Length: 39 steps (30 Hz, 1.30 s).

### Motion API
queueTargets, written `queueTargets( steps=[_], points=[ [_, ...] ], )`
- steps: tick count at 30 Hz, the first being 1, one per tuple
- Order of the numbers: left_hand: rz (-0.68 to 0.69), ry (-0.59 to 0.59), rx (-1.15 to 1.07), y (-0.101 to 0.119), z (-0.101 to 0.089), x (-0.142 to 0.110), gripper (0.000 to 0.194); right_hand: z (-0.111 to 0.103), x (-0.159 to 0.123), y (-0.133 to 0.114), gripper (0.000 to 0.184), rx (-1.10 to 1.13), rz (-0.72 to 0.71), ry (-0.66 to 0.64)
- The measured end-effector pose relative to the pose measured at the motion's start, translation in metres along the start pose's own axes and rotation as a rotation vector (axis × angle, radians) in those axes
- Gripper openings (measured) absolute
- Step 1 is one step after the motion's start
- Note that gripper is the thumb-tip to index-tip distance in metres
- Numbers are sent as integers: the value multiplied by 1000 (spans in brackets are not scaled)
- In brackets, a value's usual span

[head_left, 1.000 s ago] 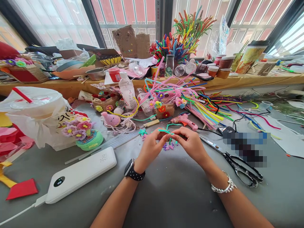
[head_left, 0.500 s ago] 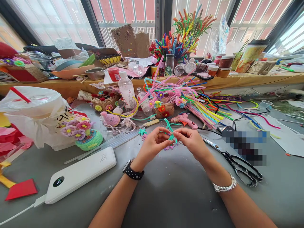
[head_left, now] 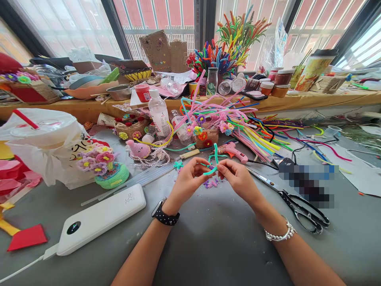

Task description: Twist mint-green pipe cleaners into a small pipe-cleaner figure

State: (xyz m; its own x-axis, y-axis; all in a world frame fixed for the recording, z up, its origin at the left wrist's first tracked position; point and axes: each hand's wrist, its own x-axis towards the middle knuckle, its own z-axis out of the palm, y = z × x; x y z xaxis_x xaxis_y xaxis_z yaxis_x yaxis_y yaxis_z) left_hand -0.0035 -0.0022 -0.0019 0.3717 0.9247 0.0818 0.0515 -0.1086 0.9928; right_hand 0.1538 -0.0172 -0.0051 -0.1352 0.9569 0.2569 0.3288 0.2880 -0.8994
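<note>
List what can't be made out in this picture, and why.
Head view:
Turquoise strip: pinched part hidden by the right hand.
Pink-purple pieces: details too small.
Item beside the scissors: blurred by pixelation.
White cable: far end cut off by left edge.

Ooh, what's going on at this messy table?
A person is working bare-handed with a bent teal fuzzy stem. The right hand pinches it between thumb and fingers, with one part pointing up and another slanting toward the left hand. Whether the left grips it is hard to tell. Beyond the hands lies a pink glue gun; scissors lie to the right, and a white power bank to the left.
</note>
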Motion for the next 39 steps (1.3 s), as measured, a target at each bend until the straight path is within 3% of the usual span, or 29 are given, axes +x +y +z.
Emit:
queueTargets(
  steps=[5, 12, 14, 18, 20, 22, 27, 32, 36, 39],
  points=[
    [62, 71, 164, 4, -1, -2, 25, 7, -1, 2, 21, -89, -53, 104],
    [261, 225, 673, 6, 2, -8, 17, 11, -2, 2, 18, -240, -121, 181],
    [271, 208, 578, 4, 2, -6, 16, 9, -2, 3, 19, -213, -107, 190],
    [165, 123, 240, -2, 2, 0, 19, 4, -1, 6, 23, -72, -14, 176],
    [148, 108, 209, -4, 3, 1, 21, 3, -1, 7, 25, -23, 15, 171],
    [193, 116, 291, -4, 5, 1, 17, 3, 0, 7, 26, 7, 30, 165],
    [448, 236, 743, -6, 7, -2, 12, 3, 0, 4, 28, 15, 54, 163],
    [637, 176, 1038, -6, -3, -4, 19, -1, 1, 3, 26, -90, 52, 138],
    [676, 78, 1082, -4, -9, -4, 22, -2, 2, 2, 25, -146, 28, 101],
    [597, 63, 1017, -3, -11, -2, 21, -4, 2, 2, 24, -188, -15, 122]
  ],
)
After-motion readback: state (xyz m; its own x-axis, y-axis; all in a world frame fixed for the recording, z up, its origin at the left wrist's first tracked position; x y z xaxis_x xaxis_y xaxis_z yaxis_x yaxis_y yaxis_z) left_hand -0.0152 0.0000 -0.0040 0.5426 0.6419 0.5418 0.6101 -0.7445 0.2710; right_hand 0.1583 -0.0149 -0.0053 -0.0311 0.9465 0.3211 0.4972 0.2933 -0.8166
